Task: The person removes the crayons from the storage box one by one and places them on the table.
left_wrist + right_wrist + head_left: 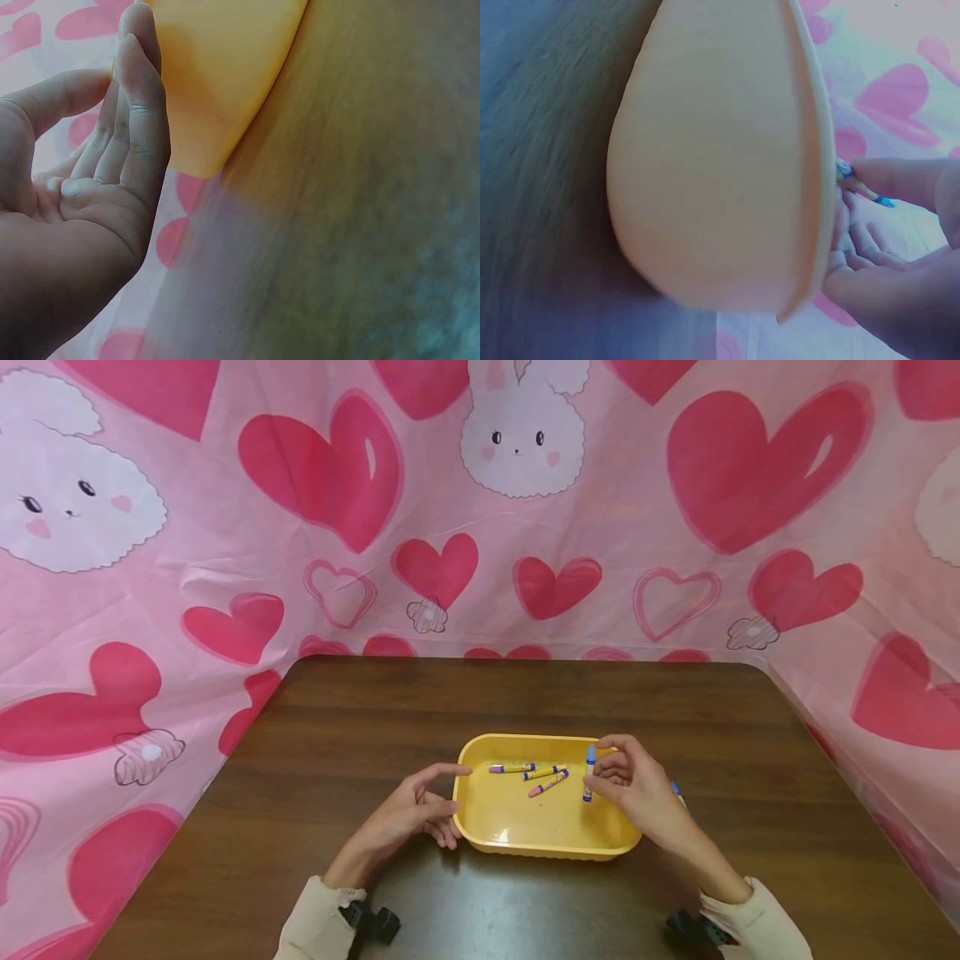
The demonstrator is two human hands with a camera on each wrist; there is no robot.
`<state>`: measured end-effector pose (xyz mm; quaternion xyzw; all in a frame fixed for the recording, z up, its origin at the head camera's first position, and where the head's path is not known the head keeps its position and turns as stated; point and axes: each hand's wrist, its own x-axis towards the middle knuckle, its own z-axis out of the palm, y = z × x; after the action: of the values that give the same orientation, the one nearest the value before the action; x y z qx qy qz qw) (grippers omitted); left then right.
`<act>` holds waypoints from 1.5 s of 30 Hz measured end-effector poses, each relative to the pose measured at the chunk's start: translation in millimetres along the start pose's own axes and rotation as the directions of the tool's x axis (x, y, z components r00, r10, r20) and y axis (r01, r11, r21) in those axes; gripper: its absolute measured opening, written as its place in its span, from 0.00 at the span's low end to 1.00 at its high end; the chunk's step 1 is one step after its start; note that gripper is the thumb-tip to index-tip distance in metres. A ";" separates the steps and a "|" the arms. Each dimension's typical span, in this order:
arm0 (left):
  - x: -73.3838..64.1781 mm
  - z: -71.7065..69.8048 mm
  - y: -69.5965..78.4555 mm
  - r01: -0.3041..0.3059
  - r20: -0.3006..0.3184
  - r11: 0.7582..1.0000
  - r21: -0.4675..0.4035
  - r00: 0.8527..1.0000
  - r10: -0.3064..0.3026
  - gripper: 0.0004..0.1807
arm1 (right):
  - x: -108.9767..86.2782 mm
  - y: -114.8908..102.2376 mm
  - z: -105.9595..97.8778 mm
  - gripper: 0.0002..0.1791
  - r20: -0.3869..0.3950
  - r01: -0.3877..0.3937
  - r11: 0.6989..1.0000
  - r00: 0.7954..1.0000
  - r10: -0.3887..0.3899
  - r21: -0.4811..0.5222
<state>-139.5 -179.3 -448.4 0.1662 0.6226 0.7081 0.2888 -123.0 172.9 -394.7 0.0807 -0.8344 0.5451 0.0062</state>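
A yellow tray [540,839] stands on the table with three crayons inside: a purple crayon [512,768], a yellow crayon [545,772] and a pink crayon [549,783]. Over its right part, my right hand [637,789] pinches a blue crayon [589,772] between thumb and fingers, blue tip up. Behind the tray wall [720,150] in the right wrist view, only part of that crayon [864,189] shows. At the left end, my left hand [416,806] touches the rim with an extended index finger and thumb; its palm side [112,180] shows in the left wrist view.
Just beyond the right wrist, a blue-tipped crayon [677,792] lies on the dark wooden table [375,702], partly hidden by the arm. A pink cloth [465,635] with hearts and rabbits hangs behind the table and along both sides.
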 end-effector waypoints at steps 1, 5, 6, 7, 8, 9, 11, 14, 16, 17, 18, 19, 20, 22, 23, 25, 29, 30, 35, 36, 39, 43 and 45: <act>-0.1 0.0 0.1 0.003 -0.001 1.000 -0.001 1.000 -0.003 0.32 | -2.3 0.7 -2.9 0.24 -0.027 0.002 1.000 1.000 -0.002 -0.001; -0.7 -0.6 0.3 0.012 -0.005 1.000 -0.005 1.000 -0.012 0.33 | -11.4 6.4 -14.8 0.15 -0.122 0.066 0.996 0.990 -0.074 -0.065; -0.9 -0.7 0.2 0.012 -0.005 1.000 -0.006 1.000 -0.012 0.33 | -13.7 8.1 -17.8 0.13 -0.139 0.083 0.993 0.986 -0.095 -0.085; -1.0 -0.9 0.2 0.011 -0.004 1.000 -0.009 1.000 -0.011 0.34 | -15.9 10.0 -20.9 0.12 -0.157 0.097 0.990 0.981 -0.113 -0.104; -1.2 -1.0 0.1 0.007 -0.002 1.000 -0.009 1.000 -0.007 0.34 | -18.1 11.8 -24.1 0.12 -0.174 0.108 0.988 0.977 -0.127 -0.114; -1.4 -1.1 0.0 0.004 -0.001 1.000 -0.011 1.000 -0.004 0.34 | -20.4 13.3 -27.2 0.12 -0.189 0.114 0.986 0.973 -0.135 -0.120; -1.7 -1.2 -0.3 -0.004 0.003 1.000 -0.015 1.000 0.004 0.34 | -24.9 16.1 -33.7 0.12 -0.217 0.111 0.987 0.967 -0.133 -0.113; -2.3 -1.2 -0.4 -0.015 0.007 1.000 -0.016 1.000 0.015 0.34 | -31.7 19.3 -43.2 0.13 -0.249 0.090 0.994 0.963 -0.103 -0.066; -2.6 -1.3 -0.5 -0.020 0.009 1.000 -0.018 1.000 0.020 0.34 | -36.2 21.5 -49.6 0.14 -0.271 0.066 0.997 0.960 -0.076 -0.048; -2.7 -1.4 -0.4 -0.024 0.010 1.000 -0.018 1.000 0.024 0.34 | -38.3 22.8 -52.8 0.15 -0.280 0.050 0.998 0.958 -0.060 -0.043; -2.8 -1.7 -0.3 -0.027 0.012 0.999 -0.017 1.000 0.027 0.33 | -40.2 24.1 -55.8 0.15 -0.290 0.033 0.999 0.956 -0.043 -0.039; -3.0 -1.8 -0.2 -0.033 0.015 0.999 -0.016 0.999 0.033 0.33 | -42.1 25.4 -58.9 0.16 -0.301 0.019 0.999 0.953 -0.031 -0.042; -3.0 -2.0 -0.2 -0.033 0.016 0.999 -0.015 0.999 0.033 0.33 | -43.6 27.0 -61.8 0.16 -0.310 0.003 0.999 0.950 -0.018 -0.048; -2.8 -2.5 -0.2 -0.030 0.018 0.999 -0.015 0.999 0.030 0.33 | -46.1 30.2 -67.2 0.17 -0.323 -0.023 0.998 0.946 0.005 -0.052; -3.0 -2.6 -0.2 -0.029 0.019 0.999 -0.014 0.999 0.029 0.33 | -47.0 31.9 -69.6 0.17 -0.327 -0.034 0.998 0.945 0.015 -0.051; -2.9 -2.6 -0.4 -0.027 0.019 1.000 -0.011 0.999 0.027 0.32 | -48.6 35.0 -74.0 0.17 -0.340 -0.062 0.996 0.940 0.039 -0.059; -2.6 -2.2 -0.8 -0.029 0.018 1.000 -0.005 0.999 0.029 0.33 | -49.6 41.9 -82.7 0.19 -0.359 -0.153 0.985 0.926 0.115 -0.080; -2.3 -2.2 -0.9 -0.029 0.019 1.000 -0.005 0.999 0.030 0.33 | -49.7 44.0 -84.8 0.20 -0.361 -0.178 0.980 0.923 0.133 -0.092; -1.7 -2.0 -0.4 -0.024 0.025 1.000 -0.007 0.999 0.024 0.33 | -48.3 58.7 -92.3 0.21 -0.316 -0.255 0.938 0.933 0.174 -0.234; -1.6 -1.9 -0.2 -0.025 0.025 1.000 -0.007 0.999 0.025 0.33 | -47.9 62.2 -93.1 0.20 -0.302 -0.258 0.924 0.938 0.170 -0.281; -1.3 -1.1 0.3 -0.028 0.027 1.000 -0.007 0.999 0.028 0.33 | -46.0 71.7 -94.4 0.16 -0.263 -0.248 0.887 0.953 0.151 -0.389; -0.9 -0.2 0.6 -0.029 0.029 1.000 -0.009 0.999 0.029 0.33 | -41.6 79.7 -96.6 0.13 -0.232 -0.236 0.855 0.963 0.140 -0.462; -0.7 0.4 1.0 -0.031 0.031 0.999 -0.011 0.999 0.031 0.33 | -39.3 81.7 -98.0 0.13 -0.206 -0.240 0.854 0.965 0.161 -0.461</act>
<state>-138.9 -179.4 -447.3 0.1853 0.6119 0.7129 0.2882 -103.4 299.3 -433.1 -0.0551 -0.9442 0.3226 0.0361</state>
